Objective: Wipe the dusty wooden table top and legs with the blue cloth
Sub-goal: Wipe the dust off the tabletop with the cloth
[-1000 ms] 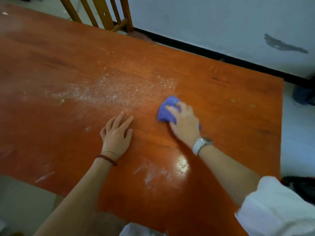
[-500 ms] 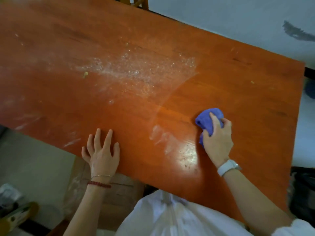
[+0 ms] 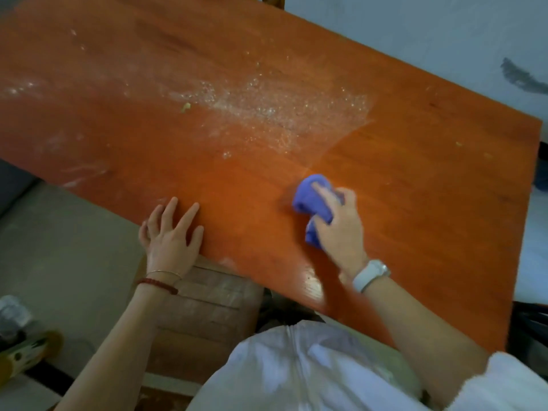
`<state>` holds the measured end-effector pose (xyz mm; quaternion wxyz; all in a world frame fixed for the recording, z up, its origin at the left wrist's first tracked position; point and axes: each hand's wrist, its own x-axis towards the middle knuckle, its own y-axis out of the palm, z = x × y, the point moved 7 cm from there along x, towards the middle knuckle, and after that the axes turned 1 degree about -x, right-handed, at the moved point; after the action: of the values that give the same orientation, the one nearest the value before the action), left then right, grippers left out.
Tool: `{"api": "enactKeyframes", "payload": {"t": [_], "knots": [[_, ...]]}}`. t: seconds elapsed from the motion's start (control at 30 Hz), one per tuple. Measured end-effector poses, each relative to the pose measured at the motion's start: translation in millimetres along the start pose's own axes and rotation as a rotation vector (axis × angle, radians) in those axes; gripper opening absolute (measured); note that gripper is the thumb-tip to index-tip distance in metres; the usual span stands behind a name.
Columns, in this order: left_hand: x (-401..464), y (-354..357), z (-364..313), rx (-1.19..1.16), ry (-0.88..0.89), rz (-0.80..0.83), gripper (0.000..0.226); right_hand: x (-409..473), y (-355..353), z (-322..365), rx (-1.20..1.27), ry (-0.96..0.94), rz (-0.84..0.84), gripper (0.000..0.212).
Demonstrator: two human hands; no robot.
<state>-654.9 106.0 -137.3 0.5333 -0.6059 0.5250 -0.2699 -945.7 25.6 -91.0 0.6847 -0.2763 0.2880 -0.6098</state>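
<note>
A pale wall (image 3: 415, 31) bearing a dark smudge (image 3: 522, 77) is standing behind, grey floor (image 3: 59, 247) lying left, a wooden stool (image 3: 207, 307) sitting below

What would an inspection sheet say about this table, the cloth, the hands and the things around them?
Surface: wooden table top with a white dusty patch in the middle; nearer right part looks shiny.
Job's things: blue cloth bunched on the top.
Clutter: small yellowish crumb beside the dust.
Hands: right hand grips the cloth; left hand rests flat at the near edge.
Cables: nothing seen.
Surroundings: pale wall with a dark smear; wooden stool under the table.
</note>
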Motion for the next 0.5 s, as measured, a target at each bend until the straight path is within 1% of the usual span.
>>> {"api": "enactKeyframes", "payload": {"t": [0.07,0.1,0.13,0.17,0.2,0.27,0.3,0.33,0.37,0.4,0.47,0.5], "knots": [[0,0,1,-0.023,-0.005,-0.010,0.053,19,-7,-18,-0.100,0.232,-0.055,0.056],[0,1,1,-0.028,-0.004,-0.013,0.052,19,2,-13,-0.174,0.248,-0.037,0.058],[0,0,2,-0.033,0.001,-0.017,0.051,14,19,1,-0.255,0.168,0.032,0.061],[2,-2,3,-0.048,0.006,-0.031,0.051,1,45,21,-0.290,0.025,0.148,0.063],[3,-8,5,-0.083,0.003,-0.059,0.051,-20,74,44,-0.268,-0.151,0.296,0.063],[5,-19,13,-0.194,-0.031,-0.107,0.054,-78,124,88,-0.136,-0.466,0.653,0.060],[5,-23,18,-0.238,-0.053,-0.113,0.053,-99,135,103,-0.072,-0.562,0.771,0.059],[4,-26,22,-0.256,-0.065,-0.117,0.054,-107,138,110,-0.012,-0.599,0.812,0.058],[3,-28,25,-0.259,-0.069,-0.128,0.054,-102,132,112,0.053,-0.581,0.781,0.057],[2,-31,28,-0.254,-0.073,-0.140,0.053,-88,122,108,0.111,-0.521,0.705,0.056],[1,-30,27,-0.236,-0.093,-0.132,0.045,-54,93,90,0.200,-0.388,0.513,0.052],[1,-26,24,-0.228,-0.100,-0.115,0.042,-37,77,78,0.206,-0.326,0.420,0.051]]}}
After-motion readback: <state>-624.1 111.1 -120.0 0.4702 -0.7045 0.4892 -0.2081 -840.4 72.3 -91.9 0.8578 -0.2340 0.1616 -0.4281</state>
